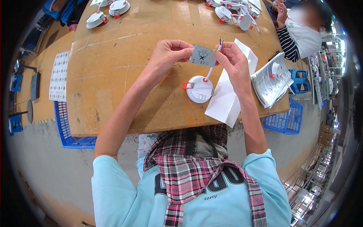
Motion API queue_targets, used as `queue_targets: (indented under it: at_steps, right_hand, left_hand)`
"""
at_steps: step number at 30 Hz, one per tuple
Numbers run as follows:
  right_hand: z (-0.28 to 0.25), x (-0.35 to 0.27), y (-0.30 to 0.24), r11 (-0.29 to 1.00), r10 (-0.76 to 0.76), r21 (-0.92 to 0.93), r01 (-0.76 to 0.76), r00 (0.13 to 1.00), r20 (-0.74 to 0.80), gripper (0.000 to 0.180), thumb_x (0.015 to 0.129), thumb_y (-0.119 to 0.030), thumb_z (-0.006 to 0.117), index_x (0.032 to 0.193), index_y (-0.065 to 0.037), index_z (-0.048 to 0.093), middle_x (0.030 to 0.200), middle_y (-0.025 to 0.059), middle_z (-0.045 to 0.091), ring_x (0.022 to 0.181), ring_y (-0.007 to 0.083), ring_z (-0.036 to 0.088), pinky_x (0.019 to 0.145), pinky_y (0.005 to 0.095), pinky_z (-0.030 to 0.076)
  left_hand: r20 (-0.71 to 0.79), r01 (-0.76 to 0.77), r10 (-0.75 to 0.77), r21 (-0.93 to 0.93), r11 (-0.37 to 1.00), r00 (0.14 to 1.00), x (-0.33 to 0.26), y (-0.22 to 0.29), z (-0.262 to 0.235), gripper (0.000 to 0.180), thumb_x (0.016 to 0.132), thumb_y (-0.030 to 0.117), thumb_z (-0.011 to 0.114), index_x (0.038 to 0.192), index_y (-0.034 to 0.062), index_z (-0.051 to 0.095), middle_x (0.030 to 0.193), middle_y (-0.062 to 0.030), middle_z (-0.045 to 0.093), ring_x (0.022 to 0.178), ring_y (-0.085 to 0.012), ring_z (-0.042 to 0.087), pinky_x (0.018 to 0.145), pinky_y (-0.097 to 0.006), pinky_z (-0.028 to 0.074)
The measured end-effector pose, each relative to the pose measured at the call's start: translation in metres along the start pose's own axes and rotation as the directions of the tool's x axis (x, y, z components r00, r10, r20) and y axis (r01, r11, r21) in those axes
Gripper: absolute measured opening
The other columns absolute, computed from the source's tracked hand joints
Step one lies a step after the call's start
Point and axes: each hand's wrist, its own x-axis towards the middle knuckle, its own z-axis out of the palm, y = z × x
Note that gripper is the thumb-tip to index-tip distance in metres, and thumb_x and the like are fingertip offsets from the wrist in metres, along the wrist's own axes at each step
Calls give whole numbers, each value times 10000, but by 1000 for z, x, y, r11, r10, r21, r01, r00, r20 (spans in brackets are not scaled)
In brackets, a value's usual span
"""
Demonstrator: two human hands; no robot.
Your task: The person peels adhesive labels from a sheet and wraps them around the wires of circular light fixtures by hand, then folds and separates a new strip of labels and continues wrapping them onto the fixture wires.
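A small silver-grey printed label (203, 56) is stretched above the table between my two hands. My left hand (169, 56) pinches its left end between thumb and fingers. The right end is pinched by my right hand (231, 62). Below them a round white downlight (199, 90) lies back-up on the table, with red-tipped spring clips at its sides. Its white cable (209, 72) rises behind the label and past my right fingers, its bare wire ends showing above. Whether those fingers also grip the cable I cannot tell.
A folded white paper sheet (224, 102) lies right of the lamp, beside a stack of printed sheets (269, 85) with another lamp on it. More downlights (245, 22) crowd the far edge. Blue crates (62, 125) stand below both sides. A co-worker (302, 32) sits at far right.
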Motion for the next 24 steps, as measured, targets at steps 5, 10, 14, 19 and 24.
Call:
queue_targets:
  at_steps: [5,10,14,19,24]
  right_hand:
    - [-3,2,1,998,-19,60,14,996,87,241,923,-175,595,1097,-9,581,894,67,645,782,126,633,678,251,523]
    - [-7,5,1,996,-4,92,-7,992,124,217,925,-194,600,1081,-43,605,874,46,633,758,116,644,646,236,537]
    - [-6,5,2,994,15,111,-27,994,109,186,921,-186,606,1039,-43,606,869,46,635,736,122,647,635,235,545]
    - [-3,3,-1,997,46,63,-50,997,65,147,913,-170,619,993,-48,600,805,39,636,710,117,643,629,234,533]
    - [2,-1,-3,998,54,16,-55,999,5,139,913,-164,616,982,-44,598,778,39,638,700,109,636,616,227,513]
  left_hand:
    - [10,2,-3,12,1000,1000,0,-2,-3,186,860,197,678,920,22,696,850,-51,685,789,-103,633,775,-253,515]
    - [16,11,-11,-5,1000,1000,1,-3,-2,182,857,195,682,918,24,687,854,-48,682,788,-103,634,766,-250,514]
    - [13,9,-9,-1,1000,1000,2,-3,-2,176,856,189,682,920,25,684,851,-47,681,783,-102,633,764,-248,516]
    - [-2,1,-1,-19,1000,1000,0,-1,-2,187,826,189,711,902,18,713,819,-57,681,749,-102,608,722,-247,496]
    - [-6,-6,6,20,1000,1000,1,-3,0,169,863,189,675,907,26,685,827,-38,678,764,-90,624,752,-242,511]
